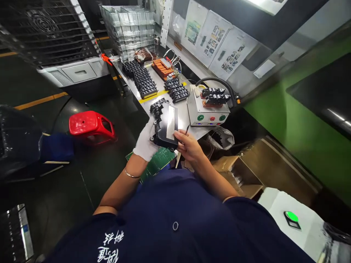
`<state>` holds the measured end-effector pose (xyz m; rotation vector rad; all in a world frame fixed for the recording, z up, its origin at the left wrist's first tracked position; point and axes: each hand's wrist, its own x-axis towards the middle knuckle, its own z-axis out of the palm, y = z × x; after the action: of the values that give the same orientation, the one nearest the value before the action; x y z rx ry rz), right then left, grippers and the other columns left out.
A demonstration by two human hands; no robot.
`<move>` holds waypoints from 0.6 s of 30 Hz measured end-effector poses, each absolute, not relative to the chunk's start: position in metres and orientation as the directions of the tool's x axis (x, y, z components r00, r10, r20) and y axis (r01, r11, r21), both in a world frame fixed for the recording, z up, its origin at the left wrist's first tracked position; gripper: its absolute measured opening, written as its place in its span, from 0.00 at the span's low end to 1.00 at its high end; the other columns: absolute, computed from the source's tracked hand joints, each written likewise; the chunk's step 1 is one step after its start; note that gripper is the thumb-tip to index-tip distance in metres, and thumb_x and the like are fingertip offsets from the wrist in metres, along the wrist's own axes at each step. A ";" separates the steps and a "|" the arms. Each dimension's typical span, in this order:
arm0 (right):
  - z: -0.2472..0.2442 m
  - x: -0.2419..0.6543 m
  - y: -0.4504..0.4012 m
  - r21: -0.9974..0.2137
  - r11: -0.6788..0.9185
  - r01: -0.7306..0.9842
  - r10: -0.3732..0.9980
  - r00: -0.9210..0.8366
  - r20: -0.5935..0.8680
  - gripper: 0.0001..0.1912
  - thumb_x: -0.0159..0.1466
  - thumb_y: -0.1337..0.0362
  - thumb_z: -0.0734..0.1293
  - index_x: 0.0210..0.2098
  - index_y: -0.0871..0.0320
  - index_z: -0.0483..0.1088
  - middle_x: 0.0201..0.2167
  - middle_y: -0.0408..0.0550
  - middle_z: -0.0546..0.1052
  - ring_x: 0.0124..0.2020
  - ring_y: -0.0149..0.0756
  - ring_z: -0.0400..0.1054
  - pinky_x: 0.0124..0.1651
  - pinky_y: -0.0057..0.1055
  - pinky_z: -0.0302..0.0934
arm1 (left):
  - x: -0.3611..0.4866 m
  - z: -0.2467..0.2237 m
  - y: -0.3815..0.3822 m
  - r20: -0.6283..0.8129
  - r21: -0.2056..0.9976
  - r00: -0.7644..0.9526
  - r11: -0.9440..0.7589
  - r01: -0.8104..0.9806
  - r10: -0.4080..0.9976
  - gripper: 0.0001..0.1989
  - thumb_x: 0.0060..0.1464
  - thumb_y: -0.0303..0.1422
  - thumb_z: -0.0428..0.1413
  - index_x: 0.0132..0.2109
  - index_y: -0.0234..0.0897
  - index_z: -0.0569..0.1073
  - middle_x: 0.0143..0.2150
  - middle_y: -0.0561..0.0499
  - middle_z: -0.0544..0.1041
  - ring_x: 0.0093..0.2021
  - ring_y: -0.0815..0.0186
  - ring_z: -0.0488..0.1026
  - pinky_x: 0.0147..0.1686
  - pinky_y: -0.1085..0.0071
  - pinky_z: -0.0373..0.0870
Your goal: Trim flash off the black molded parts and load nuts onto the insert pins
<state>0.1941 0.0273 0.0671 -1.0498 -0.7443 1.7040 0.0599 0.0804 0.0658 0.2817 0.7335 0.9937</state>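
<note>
Black moulded housing is held tilted in mid-air, over the near edge of the metal worktop. Left hand, white-gloved, has its grip clamped on the toothed left side. Right hand, bare, has its grip closed on the lower right edge, thumb on the face; a slim dark pointed tool projects from the same fingers. Beyond stand ribbed black parts and, to the right, a control box. Assessment: housing appears stiff plastic, light to moderate in weight. Its smooth face could slip under a bare thumb; the small projections look the most fragile. Sound holding points are the solid side walls, one hand to each.
</note>
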 end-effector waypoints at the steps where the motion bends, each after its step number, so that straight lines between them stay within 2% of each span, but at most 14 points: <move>1: 0.066 0.195 0.027 -0.842 -0.346 -0.413 0.938 -0.159 -0.307 0.26 0.48 0.47 0.76 0.24 0.55 0.58 0.09 0.27 0.53 0.11 0.17 0.38 0.15 0.21 0.32 | 0.060 0.072 0.076 -0.430 0.515 0.346 0.542 -0.664 0.834 0.19 0.66 0.39 0.46 0.46 0.32 0.77 0.43 0.45 0.82 0.48 0.60 0.78 0.54 0.64 0.73; 5: 0.057 0.192 0.024 -0.859 -0.326 -0.394 0.945 -0.142 -0.294 0.26 0.49 0.46 0.75 0.26 0.55 0.58 0.10 0.27 0.53 0.11 0.18 0.40 0.15 0.22 0.33 | 0.059 0.086 0.067 -0.470 0.484 0.334 0.555 -0.677 0.817 0.18 0.67 0.37 0.46 0.48 0.32 0.77 0.44 0.45 0.82 0.49 0.61 0.78 0.54 0.65 0.73; 7: 0.048 0.191 0.023 -0.878 -0.308 -0.366 0.951 -0.124 -0.282 0.26 0.50 0.45 0.75 0.26 0.56 0.60 0.11 0.28 0.54 0.12 0.18 0.40 0.16 0.23 0.33 | 0.059 0.083 0.070 -0.481 0.517 0.299 0.542 -0.663 0.824 0.17 0.66 0.37 0.47 0.47 0.35 0.78 0.44 0.46 0.82 0.50 0.62 0.78 0.52 0.66 0.74; 11: 0.023 0.195 0.022 -0.917 -0.306 -0.255 0.951 -0.117 -0.285 0.26 0.53 0.42 0.72 0.27 0.58 0.63 0.17 0.34 0.62 0.17 0.21 0.50 0.21 0.23 0.42 | 0.057 0.054 0.077 -0.521 0.604 0.320 0.607 -0.516 0.791 0.17 0.57 0.44 0.58 0.44 0.35 0.79 0.41 0.46 0.82 0.43 0.62 0.80 0.45 0.68 0.78; 12: 0.015 0.197 0.022 -0.926 -0.322 -0.198 0.945 -0.134 -0.300 0.27 0.53 0.41 0.71 0.27 0.58 0.63 0.19 0.36 0.64 0.19 0.22 0.53 0.23 0.24 0.44 | 0.056 0.044 0.078 -0.523 0.614 0.337 0.621 -0.488 0.783 0.18 0.53 0.44 0.61 0.43 0.34 0.78 0.39 0.46 0.82 0.41 0.62 0.80 0.43 0.68 0.78; 14: -0.001 0.204 0.025 -0.931 -0.365 -0.009 0.918 -0.172 -0.358 0.26 0.54 0.42 0.70 0.24 0.58 0.62 0.18 0.37 0.64 0.21 0.23 0.53 0.24 0.24 0.45 | 0.051 0.022 0.076 -0.520 0.632 0.380 0.644 -0.432 0.765 0.19 0.44 0.37 0.68 0.44 0.35 0.79 0.38 0.45 0.82 0.36 0.59 0.80 0.37 0.65 0.79; 16: -0.020 0.214 0.032 -0.886 -0.419 0.200 0.841 -0.282 -0.462 0.22 0.56 0.49 0.71 0.22 0.58 0.60 0.17 0.37 0.65 0.21 0.24 0.55 0.25 0.24 0.45 | 0.047 0.000 0.072 -0.540 0.656 0.466 0.697 -0.288 0.701 0.14 0.45 0.39 0.67 0.41 0.41 0.80 0.36 0.48 0.83 0.30 0.58 0.80 0.32 0.62 0.78; 18: -0.044 0.229 0.047 -0.812 -0.487 0.322 0.731 -0.360 -0.580 0.16 0.56 0.59 0.72 0.22 0.60 0.64 0.17 0.38 0.67 0.20 0.25 0.58 0.25 0.25 0.48 | 0.043 -0.021 0.067 -0.550 0.673 0.447 0.691 -0.263 0.706 0.08 0.48 0.41 0.65 0.35 0.44 0.81 0.34 0.48 0.83 0.33 0.56 0.81 0.38 0.57 0.78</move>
<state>0.2292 0.0468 -0.0438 -1.5624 -1.3856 1.9167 0.0427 0.0666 -0.0213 0.5457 0.9248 0.6380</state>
